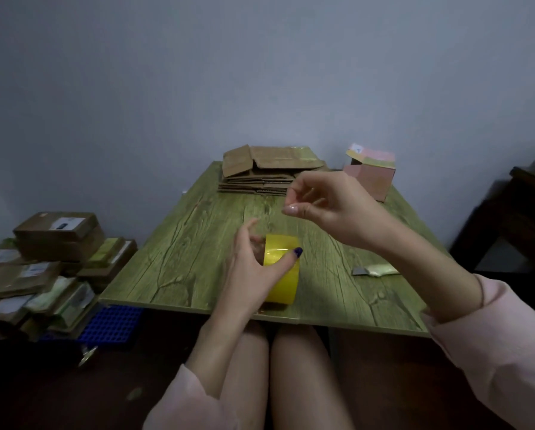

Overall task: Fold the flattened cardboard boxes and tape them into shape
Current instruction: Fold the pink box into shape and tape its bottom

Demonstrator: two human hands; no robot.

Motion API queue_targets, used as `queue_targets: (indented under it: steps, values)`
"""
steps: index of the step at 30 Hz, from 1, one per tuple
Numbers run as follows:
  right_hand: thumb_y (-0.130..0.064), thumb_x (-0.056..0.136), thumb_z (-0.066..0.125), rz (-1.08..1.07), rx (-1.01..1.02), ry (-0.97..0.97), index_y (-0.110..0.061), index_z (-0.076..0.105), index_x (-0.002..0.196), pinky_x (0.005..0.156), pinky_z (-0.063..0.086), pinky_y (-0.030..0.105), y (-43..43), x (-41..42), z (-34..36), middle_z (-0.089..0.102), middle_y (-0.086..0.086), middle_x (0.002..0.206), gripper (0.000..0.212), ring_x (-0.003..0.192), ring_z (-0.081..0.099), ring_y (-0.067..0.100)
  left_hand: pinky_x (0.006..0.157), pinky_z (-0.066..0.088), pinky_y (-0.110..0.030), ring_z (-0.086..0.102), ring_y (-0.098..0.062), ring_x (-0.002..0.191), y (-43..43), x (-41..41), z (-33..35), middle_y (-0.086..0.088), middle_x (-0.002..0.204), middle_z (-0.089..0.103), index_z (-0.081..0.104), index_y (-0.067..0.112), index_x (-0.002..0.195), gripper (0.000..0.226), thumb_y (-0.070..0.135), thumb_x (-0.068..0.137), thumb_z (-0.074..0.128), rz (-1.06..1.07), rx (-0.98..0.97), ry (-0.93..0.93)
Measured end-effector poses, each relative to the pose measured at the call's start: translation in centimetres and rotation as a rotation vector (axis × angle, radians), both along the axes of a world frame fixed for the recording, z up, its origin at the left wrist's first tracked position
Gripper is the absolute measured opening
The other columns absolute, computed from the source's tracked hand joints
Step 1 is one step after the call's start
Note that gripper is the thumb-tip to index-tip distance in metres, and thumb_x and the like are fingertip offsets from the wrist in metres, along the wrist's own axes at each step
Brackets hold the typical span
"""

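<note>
The yellow tape roll (283, 274) stands on its edge at the 6 o'clock side of the green wood-grain table (198, 243), right at the near rim. The left hand (250, 271) grips it from the 9 o'clock side. The thumb, with a dark-painted nail, lies across the top of the roll, and the other fingers (246, 231) curl round its far side, partly hidden behind it.

The right hand (331, 209) hangs in the air above the table, at about 1 o'clock from the roll and clear of it. Its thumb and forefinger tips (291, 209) are pressed together, pointing toward 9 o'clock, with the remaining fingers loosely curled behind. Whether a strip of tape runs between them cannot be told.

The stack of flattened cardboard boxes (260, 178) lies at the 12 o'clock end of the table, against the wall and well apart from both hands. A folded pink box (371, 178) stands at 1 o'clock beside the stack, its lid flap raised. A small pale-handled cutter (375, 270) lies flat at 4 o'clock, under the right forearm.

Off the table at 9 o'clock, a pile of brown parcels (42, 259) sits low down, partly on a blue crate (111, 324).
</note>
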State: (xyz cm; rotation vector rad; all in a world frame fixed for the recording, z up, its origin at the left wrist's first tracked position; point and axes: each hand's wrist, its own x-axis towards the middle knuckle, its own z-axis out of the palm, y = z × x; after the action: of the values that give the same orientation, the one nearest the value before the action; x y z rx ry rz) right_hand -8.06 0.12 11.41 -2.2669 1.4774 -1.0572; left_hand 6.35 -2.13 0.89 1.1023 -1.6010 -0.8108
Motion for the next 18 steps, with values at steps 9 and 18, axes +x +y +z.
queue_targets:
  steps: [9, 18]
  values:
    - [-0.012, 0.086, 0.068, 0.041, -0.003, 0.024, -0.024, 0.061, 0.082, 0.070, 0.048, 0.020, -1.1, -0.1, 0.0, 0.065, -0.015, 0.079, 0.015, 0.070, 0.061, 0.004, 0.093, 0.044, -0.020, 0.062, -0.004, 0.098, -0.4, 2.4, 4.8, 0.009, 0.093, 0.068, 0.043, 0.022, 0.126, 0.056, 0.014, 0.079, 0.073, -0.118, -0.204, 0.111]
    - [-0.016, 0.080, 0.073, 0.095, 0.033, -0.081, -0.031, 0.062, 0.099, 0.073, 0.050, 0.015, -1.2, -0.7, 0.0, 0.051, 0.000, 0.121, 0.027, 0.072, 0.065, 0.001, 0.084, 0.047, -0.019, 0.062, -0.004, 0.087, -2.0, 2.6, 5.7, 0.011, 0.082, 0.065, 0.048, 0.029, 0.099, 0.031, 0.007, 0.085, 0.065, -0.208, -0.164, 0.136]
